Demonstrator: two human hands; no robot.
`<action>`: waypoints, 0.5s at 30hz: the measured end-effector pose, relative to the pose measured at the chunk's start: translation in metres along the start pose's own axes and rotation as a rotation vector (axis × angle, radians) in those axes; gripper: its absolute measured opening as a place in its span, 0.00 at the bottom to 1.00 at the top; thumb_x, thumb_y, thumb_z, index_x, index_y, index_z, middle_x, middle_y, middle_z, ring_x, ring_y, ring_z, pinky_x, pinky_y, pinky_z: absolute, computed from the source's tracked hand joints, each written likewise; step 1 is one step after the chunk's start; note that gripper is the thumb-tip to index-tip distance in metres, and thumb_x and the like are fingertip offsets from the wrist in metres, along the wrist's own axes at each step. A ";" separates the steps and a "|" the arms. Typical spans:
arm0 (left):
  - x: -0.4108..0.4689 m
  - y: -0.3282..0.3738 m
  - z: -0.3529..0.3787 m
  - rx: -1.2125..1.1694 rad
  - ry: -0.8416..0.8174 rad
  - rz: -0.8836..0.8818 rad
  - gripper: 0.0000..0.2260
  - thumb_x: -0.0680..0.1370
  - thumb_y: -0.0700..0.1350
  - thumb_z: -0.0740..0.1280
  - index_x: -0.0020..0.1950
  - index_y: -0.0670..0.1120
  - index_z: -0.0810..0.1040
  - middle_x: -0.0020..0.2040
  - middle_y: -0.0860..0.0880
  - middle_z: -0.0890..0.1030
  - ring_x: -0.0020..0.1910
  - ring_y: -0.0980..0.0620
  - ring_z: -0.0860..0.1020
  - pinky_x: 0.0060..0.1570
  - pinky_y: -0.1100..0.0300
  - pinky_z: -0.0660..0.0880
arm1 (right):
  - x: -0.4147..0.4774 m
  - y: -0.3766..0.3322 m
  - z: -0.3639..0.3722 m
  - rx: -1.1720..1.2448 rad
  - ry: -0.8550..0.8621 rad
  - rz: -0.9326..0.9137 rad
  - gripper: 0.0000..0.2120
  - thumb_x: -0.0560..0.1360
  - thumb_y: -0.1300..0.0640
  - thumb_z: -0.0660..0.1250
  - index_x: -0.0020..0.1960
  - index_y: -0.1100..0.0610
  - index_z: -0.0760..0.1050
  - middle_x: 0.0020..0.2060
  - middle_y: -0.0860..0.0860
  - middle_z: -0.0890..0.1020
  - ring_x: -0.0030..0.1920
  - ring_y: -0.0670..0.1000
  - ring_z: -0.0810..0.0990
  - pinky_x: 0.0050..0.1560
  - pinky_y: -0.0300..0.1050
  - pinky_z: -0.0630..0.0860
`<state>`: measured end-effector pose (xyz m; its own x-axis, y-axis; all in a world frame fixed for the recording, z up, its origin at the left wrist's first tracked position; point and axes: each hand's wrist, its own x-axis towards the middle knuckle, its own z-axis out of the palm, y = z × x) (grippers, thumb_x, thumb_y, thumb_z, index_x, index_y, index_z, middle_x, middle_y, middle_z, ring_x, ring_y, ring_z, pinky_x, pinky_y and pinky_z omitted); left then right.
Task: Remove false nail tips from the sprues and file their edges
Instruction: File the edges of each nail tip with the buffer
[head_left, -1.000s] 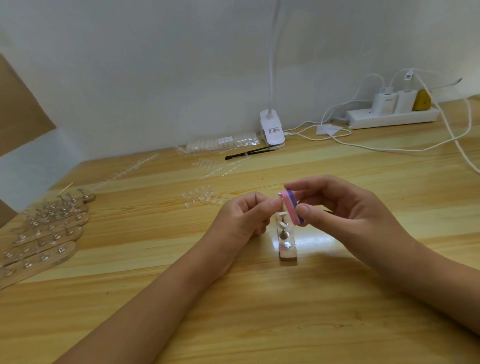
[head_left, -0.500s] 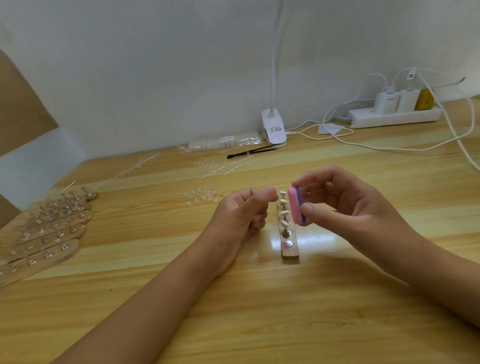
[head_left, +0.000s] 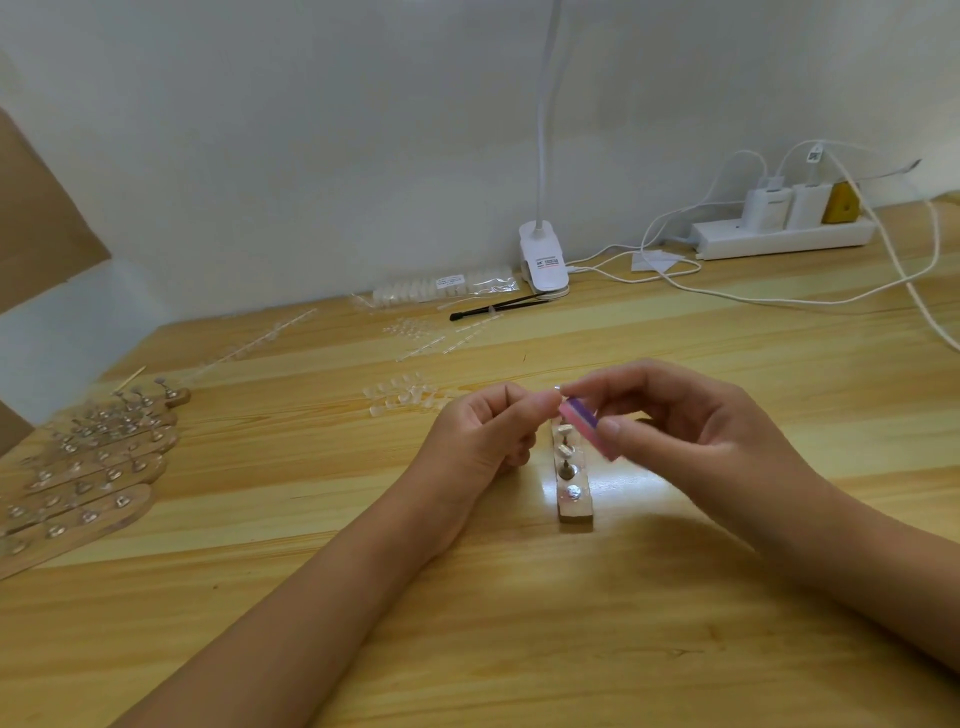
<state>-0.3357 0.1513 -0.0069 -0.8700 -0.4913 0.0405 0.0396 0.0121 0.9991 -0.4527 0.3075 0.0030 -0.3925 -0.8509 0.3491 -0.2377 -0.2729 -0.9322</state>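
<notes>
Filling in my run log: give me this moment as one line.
phase: filing; left hand: pinches tiny clear false nail tip; right hand: holds pink-and-purple file block at that tip; wooden peg stand: below the hands

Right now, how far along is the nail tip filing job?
Seemingly done: loose clear tips lie off their sprues, and wooden strips at far left carry mounted tips. In hand: the left hand pinches what is probably a nail tip, too small to see clearly, against the pink-purple file that the right hand has in its grip. Left: the bag of tips by the wall holds more.
</notes>
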 end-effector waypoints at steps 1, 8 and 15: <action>-0.001 0.000 0.000 0.004 -0.008 0.000 0.11 0.63 0.59 0.74 0.33 0.52 0.80 0.28 0.56 0.71 0.28 0.58 0.66 0.32 0.68 0.67 | 0.000 -0.002 -0.001 0.009 0.040 -0.021 0.11 0.73 0.58 0.71 0.53 0.48 0.83 0.45 0.50 0.85 0.45 0.45 0.82 0.47 0.34 0.77; -0.007 0.001 0.003 0.101 -0.115 0.060 0.06 0.70 0.49 0.76 0.36 0.52 0.81 0.30 0.58 0.79 0.28 0.64 0.73 0.33 0.74 0.68 | 0.003 -0.003 0.000 -0.062 0.017 0.043 0.13 0.72 0.56 0.67 0.55 0.54 0.83 0.46 0.48 0.85 0.47 0.43 0.82 0.47 0.33 0.76; -0.007 0.001 0.003 0.110 -0.096 0.057 0.04 0.67 0.54 0.75 0.34 0.56 0.83 0.29 0.59 0.75 0.28 0.61 0.68 0.32 0.71 0.67 | 0.004 -0.006 -0.002 -0.129 0.011 0.008 0.11 0.74 0.62 0.67 0.54 0.55 0.84 0.44 0.49 0.84 0.44 0.43 0.81 0.47 0.34 0.76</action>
<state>-0.3312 0.1568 -0.0058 -0.9111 -0.4017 0.0924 0.0406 0.1357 0.9899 -0.4551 0.3068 0.0108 -0.4042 -0.8478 0.3432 -0.3465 -0.2053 -0.9153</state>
